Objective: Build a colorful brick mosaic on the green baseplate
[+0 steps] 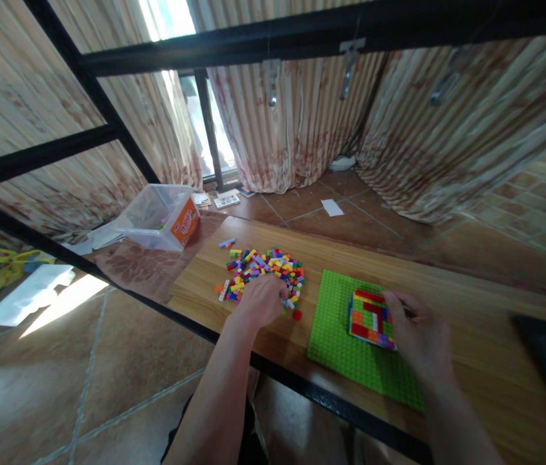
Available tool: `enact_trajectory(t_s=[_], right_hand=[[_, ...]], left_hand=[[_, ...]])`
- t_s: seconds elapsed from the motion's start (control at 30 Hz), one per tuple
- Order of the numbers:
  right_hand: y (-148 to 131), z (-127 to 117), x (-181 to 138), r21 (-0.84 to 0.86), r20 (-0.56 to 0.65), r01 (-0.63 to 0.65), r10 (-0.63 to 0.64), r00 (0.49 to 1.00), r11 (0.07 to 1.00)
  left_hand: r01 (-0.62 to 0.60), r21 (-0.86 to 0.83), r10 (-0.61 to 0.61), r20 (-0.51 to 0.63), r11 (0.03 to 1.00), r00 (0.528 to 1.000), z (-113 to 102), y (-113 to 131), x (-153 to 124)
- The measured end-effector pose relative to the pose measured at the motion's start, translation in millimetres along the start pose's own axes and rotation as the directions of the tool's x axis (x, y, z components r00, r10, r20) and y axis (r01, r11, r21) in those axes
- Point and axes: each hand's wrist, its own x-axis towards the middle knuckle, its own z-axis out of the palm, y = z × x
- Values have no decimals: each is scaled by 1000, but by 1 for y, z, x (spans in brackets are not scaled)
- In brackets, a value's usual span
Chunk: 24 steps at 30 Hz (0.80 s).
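Note:
My left hand (264, 299) reaches down into a loose pile of small coloured toy bricks (273, 261). Its fingers are bent, and their tips are lost among the bricks. On the green baseplate (335, 352) stands a block-shaped brick build (367, 320) with red, orange, blue and white bricks on top. At its right side is my right hand (418, 332), thumb and fingers curled together. Whatever lies between those fingertips is too small or hidden to make out. A single red brick (297, 315) lies apart from the pile, near the left hand.
The wooden tabletop (476, 316) has a dark frame edge nearest me. A dark flat object (544, 361) lies at the right. Beyond the table's left end sits a clear plastic bin (151, 219) with an orange label. A black metal bar (234, 45) crosses overhead.

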Motion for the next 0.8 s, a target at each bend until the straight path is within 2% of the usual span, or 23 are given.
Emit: enact_trajectory(t_s=[0.3,0.43,0.67,0.8], right_hand=[[2,-1,0,-6,-9,36,-36,999,999],[2,-2,0,2,-19,26,-26,999,1000],[-6,0,-3,47,-44,55,-53,998,997],[-11,1,-7,34,-138,140,-134,981,990]], left_hand=[[-45,-19,44,-36,999,998,6,-7,2],[-86,-107,81,-53,990,995,3,-7,4],[-256,-329,200,-197,909,960,-4,-2,9],[-329,-384,239,-263,863,935,-1,3,11]])
